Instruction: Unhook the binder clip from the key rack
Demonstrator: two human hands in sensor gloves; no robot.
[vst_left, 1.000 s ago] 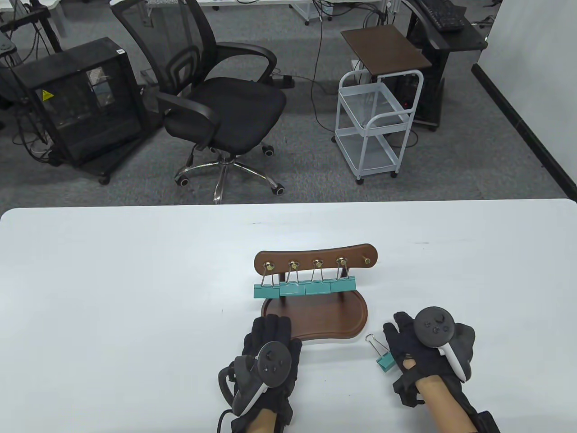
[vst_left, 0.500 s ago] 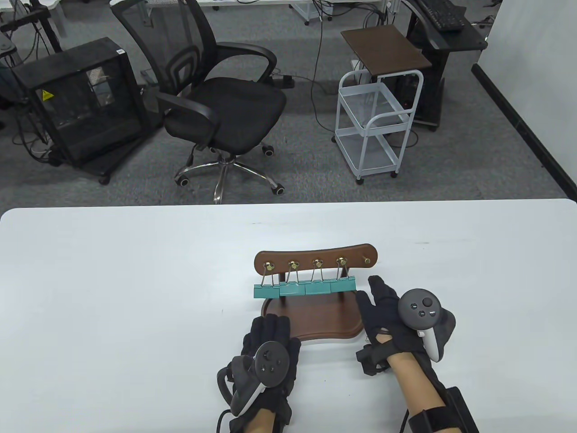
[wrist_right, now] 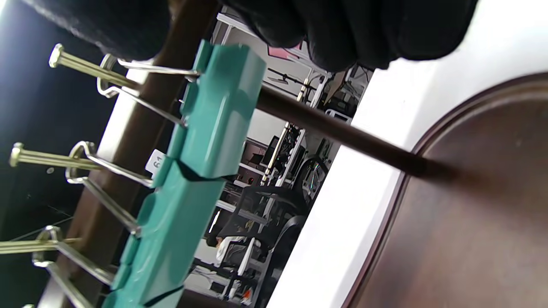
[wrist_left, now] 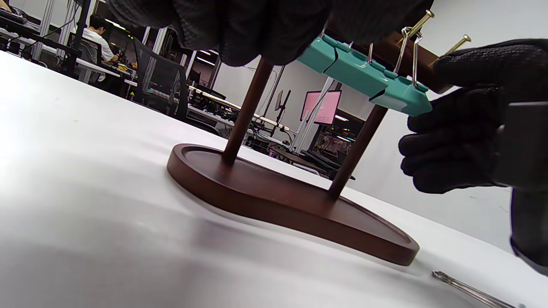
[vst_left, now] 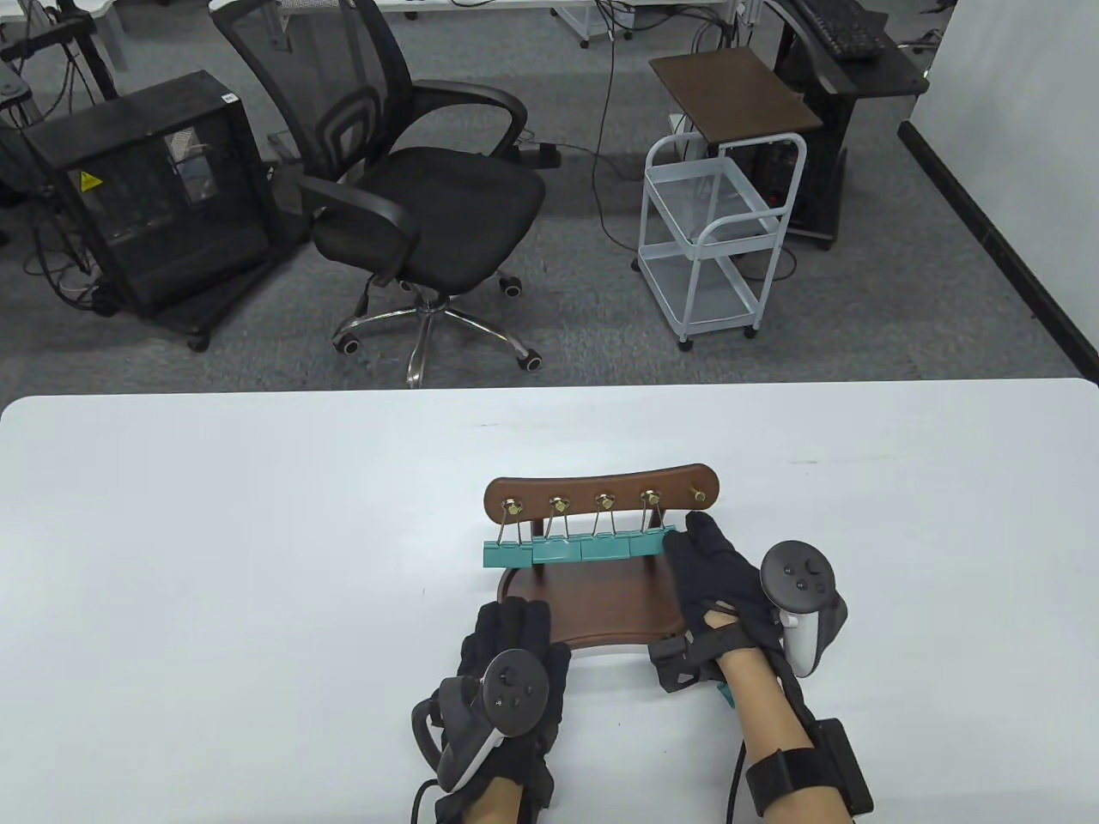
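Note:
The brown wooden key rack (vst_left: 601,491) stands on its oval base (vst_left: 618,601). Several teal binder clips hang from its brass hooks; the far-right hook (vst_left: 700,495) is bare. My right hand (vst_left: 689,534) is open, its fingertips right beside the right-most hanging clip (vst_left: 652,542); whether they touch it I cannot tell. In the left wrist view that hand (wrist_left: 454,141) sits just off the clip row's (wrist_left: 364,70) right end. In the right wrist view that clip (wrist_right: 222,107) hangs just below my fingers (wrist_right: 342,30). My left hand (vst_left: 515,616) rests flat on the base's front left rim.
One loose teal binder clip (vst_left: 726,693) lies on the white table (vst_left: 258,558), mostly hidden under my right wrist; its wire handle shows in the left wrist view (wrist_left: 466,291). An office chair (vst_left: 412,189) and a white cart (vst_left: 721,232) stand beyond the table's far edge.
My right hand has left the loose clip on the table and moved up and left to the right-most hanging clip. My left hand has stayed on the base.

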